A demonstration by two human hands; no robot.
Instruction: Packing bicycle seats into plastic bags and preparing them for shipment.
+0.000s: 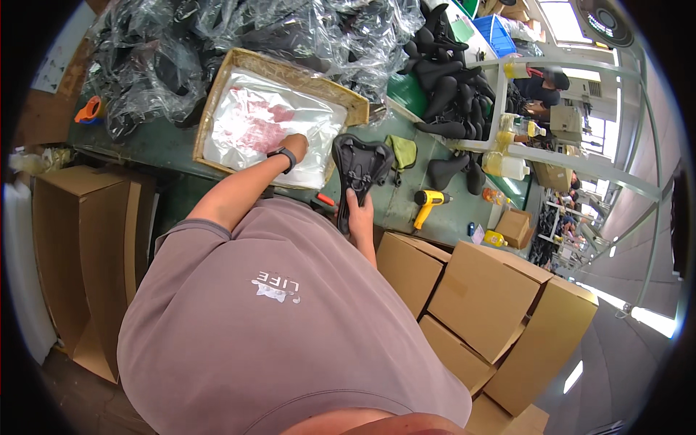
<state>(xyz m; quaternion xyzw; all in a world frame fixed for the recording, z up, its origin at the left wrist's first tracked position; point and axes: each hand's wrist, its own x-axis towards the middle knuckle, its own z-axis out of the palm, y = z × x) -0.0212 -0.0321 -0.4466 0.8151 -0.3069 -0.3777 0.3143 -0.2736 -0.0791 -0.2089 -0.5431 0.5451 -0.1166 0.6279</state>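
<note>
My right hand (360, 215) grips the narrow nose of a black bicycle saddle (357, 156). The saddle's underside, with its rails, faces up, and its wide end points away from me. To its left, my left hand (297, 147) reaches over a shallow cardboard tray (290, 67). A stack of clear plastic bags (243, 134) with red print lies in this tray. The fingers of that hand are curled down at the right part of the bags; what they hold, if anything, is hidden.
Plastic-wrapped black saddles (304, 36) pile up behind the tray; bare saddles (449, 94) heap at the far right. A yellow cordless tool (429, 206), a green cloth (402, 152) and an orange tape dispenser (89, 110) lie on the green table (391, 206). Cardboard boxes (486, 290) stand beside me.
</note>
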